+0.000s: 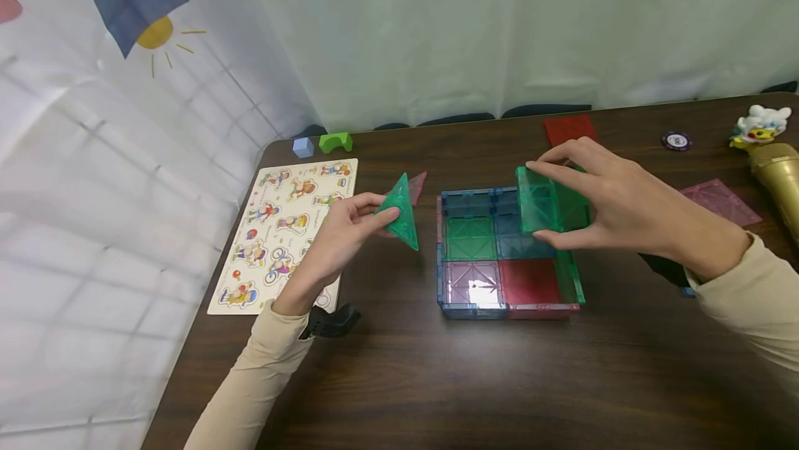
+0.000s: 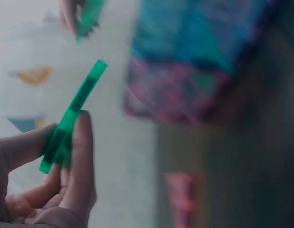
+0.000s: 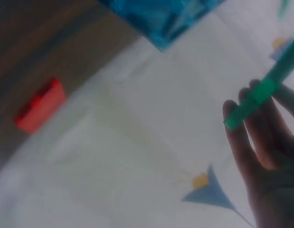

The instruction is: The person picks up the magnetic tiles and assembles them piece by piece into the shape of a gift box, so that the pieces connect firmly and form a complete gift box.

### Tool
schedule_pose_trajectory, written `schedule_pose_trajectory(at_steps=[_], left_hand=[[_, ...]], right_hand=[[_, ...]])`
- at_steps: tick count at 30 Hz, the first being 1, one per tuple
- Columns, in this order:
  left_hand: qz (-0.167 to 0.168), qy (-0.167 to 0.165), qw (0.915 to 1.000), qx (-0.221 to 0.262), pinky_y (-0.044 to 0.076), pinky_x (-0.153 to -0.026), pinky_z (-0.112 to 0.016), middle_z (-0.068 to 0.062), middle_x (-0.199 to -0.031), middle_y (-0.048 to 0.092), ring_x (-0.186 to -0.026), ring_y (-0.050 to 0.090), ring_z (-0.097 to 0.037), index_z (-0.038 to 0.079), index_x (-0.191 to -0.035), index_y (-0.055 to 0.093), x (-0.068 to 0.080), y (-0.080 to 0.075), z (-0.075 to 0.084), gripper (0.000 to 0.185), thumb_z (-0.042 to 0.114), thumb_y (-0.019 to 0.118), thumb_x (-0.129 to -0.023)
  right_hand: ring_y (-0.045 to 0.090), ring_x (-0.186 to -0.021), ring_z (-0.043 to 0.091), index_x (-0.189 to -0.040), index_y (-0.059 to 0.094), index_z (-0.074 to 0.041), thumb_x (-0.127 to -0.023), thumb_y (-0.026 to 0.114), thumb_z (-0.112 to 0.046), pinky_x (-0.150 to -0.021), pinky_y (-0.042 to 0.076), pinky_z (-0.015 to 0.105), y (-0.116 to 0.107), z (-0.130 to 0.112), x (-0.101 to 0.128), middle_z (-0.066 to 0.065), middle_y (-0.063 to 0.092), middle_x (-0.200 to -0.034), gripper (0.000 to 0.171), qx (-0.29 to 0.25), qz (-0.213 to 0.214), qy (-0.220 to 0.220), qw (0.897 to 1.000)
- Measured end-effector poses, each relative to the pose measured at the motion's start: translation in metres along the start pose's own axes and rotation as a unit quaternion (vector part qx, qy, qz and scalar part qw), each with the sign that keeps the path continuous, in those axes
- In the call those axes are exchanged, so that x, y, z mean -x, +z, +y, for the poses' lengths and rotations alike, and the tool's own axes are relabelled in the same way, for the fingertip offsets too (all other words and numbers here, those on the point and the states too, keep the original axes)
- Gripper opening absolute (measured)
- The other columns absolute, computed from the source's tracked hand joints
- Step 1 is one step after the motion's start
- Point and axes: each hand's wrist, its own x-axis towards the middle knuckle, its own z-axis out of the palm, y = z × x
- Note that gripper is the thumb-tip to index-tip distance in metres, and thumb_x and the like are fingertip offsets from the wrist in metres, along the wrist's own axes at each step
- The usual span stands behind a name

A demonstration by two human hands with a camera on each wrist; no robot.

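My left hand (image 1: 340,231) pinches a green translucent triangular magnetic tile (image 1: 404,218) between thumb and fingers, left of a low open box of magnetic tiles (image 1: 476,313). In the left wrist view this triangular tile (image 2: 73,114) appears edge-on. Over the box's back right corner, my right hand (image 1: 630,200) grips a green square magnetic tile (image 1: 537,204) by its opposite edges. The right wrist view shows the square tile (image 3: 253,104) edge-on against the fingers. Green (image 1: 469,238), red (image 1: 530,282), pale purple and blue tiles form the box floor.
A pink triangular tile (image 1: 418,185) lies behind my left hand. Left is a picture puzzle board (image 1: 254,264), with a blue cube (image 1: 303,148) and green arch block (image 1: 337,139) behind it. Rightward are a red tile (image 1: 568,129), poker chip (image 1: 677,141), pink tile (image 1: 724,202), figurine (image 1: 764,123) and gold microphone (image 1: 777,167).
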Motion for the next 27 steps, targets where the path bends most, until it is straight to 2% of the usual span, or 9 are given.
schedule_pose_trajectory(at_steps=[3,5,8,11,14,17,23,27], left_hand=[[-0.007,-0.054,0.9967,-0.061,0.056,-0.097,-0.040,-0.015,-0.102,0.077,-0.091,0.077,-0.033,-0.010,-0.128,0.064,-0.001,-0.009,-0.022,0.032,0.011,0.064,-0.104],[-0.014,-0.084,0.9919,-0.095,0.055,-0.099,-0.043,-0.018,-0.105,0.077,-0.092,0.077,-0.031,-0.010,-0.132,0.062,-0.002,-0.012,-0.035,0.035,0.011,0.065,-0.104],[-0.015,-0.108,0.9846,-0.137,0.055,-0.097,-0.043,-0.021,-0.110,0.076,-0.092,0.077,-0.027,-0.010,-0.135,0.060,-0.004,-0.014,-0.048,0.038,0.011,0.066,-0.104],[-0.010,-0.119,0.9766,-0.179,0.055,-0.088,-0.035,-0.018,-0.111,0.075,-0.090,0.074,-0.021,-0.006,-0.135,0.062,-0.007,-0.013,-0.055,0.038,0.013,0.069,-0.102],[-0.003,-0.119,0.9653,-0.232,0.050,-0.078,-0.029,-0.014,-0.107,0.075,-0.088,0.070,-0.017,-0.002,-0.132,0.067,-0.009,-0.012,-0.056,0.037,0.017,0.072,-0.100],[0.009,-0.110,0.9535,-0.281,0.050,-0.074,-0.029,-0.012,-0.101,0.075,-0.089,0.069,-0.020,-0.001,-0.129,0.070,-0.009,-0.011,-0.054,0.037,0.019,0.075,-0.099],[0.030,-0.096,0.9364,-0.336,0.056,-0.083,-0.040,-0.015,-0.104,0.074,-0.097,0.071,-0.028,-0.002,-0.122,0.072,-0.007,-0.007,-0.049,0.033,0.019,0.077,-0.097],[0.042,-0.065,0.9221,-0.379,0.055,-0.085,-0.041,-0.019,-0.107,0.066,-0.097,0.065,-0.030,-0.005,-0.118,0.073,-0.002,-0.002,-0.047,0.033,0.016,0.079,-0.095]], right_hand=[[0.057,-0.100,0.030,-0.130,0.069,0.004,-0.096,0.047,-0.074,-0.067,0.052,0.046,0.007,0.005,0.000,0.018,0.064,-0.119,0.087,-0.015,-0.012,0.011,1.000],[0.057,-0.100,0.028,-0.129,0.069,0.003,-0.096,0.047,-0.074,-0.068,0.052,0.046,0.012,0.008,0.000,0.016,0.064,-0.120,0.087,-0.028,-0.022,0.016,0.999],[0.056,-0.102,0.026,-0.129,0.070,0.003,-0.095,0.050,-0.072,-0.072,0.053,0.045,0.020,0.013,-0.003,0.014,0.065,-0.121,0.085,-0.050,-0.041,0.018,0.998],[0.056,-0.104,0.026,-0.128,0.070,0.004,-0.094,0.066,-0.064,-0.076,0.054,0.046,0.027,0.016,-0.004,0.013,0.064,-0.120,0.077,-0.067,-0.064,0.022,0.995],[0.055,-0.105,0.026,-0.128,0.070,0.005,-0.085,0.086,-0.044,-0.080,0.055,0.047,0.033,0.016,-0.004,0.013,0.064,-0.119,0.067,-0.075,-0.086,0.030,0.993],[0.054,-0.105,0.025,-0.128,0.070,0.005,-0.074,0.093,-0.028,-0.082,0.055,0.048,0.036,0.016,-0.003,0.013,0.064,-0.119,0.068,-0.074,-0.097,0.038,0.992],[0.054,-0.105,0.024,-0.130,0.068,0.004,-0.072,0.096,-0.027,-0.079,0.054,0.046,0.037,0.015,0.000,0.012,0.065,-0.121,0.072,-0.071,-0.101,0.045,0.991],[0.056,-0.111,0.029,-0.136,0.064,0.003,-0.070,0.098,-0.031,-0.086,0.055,0.054,0.031,0.016,0.003,0.014,0.063,-0.126,0.081,-0.069,-0.124,0.062,0.988]])
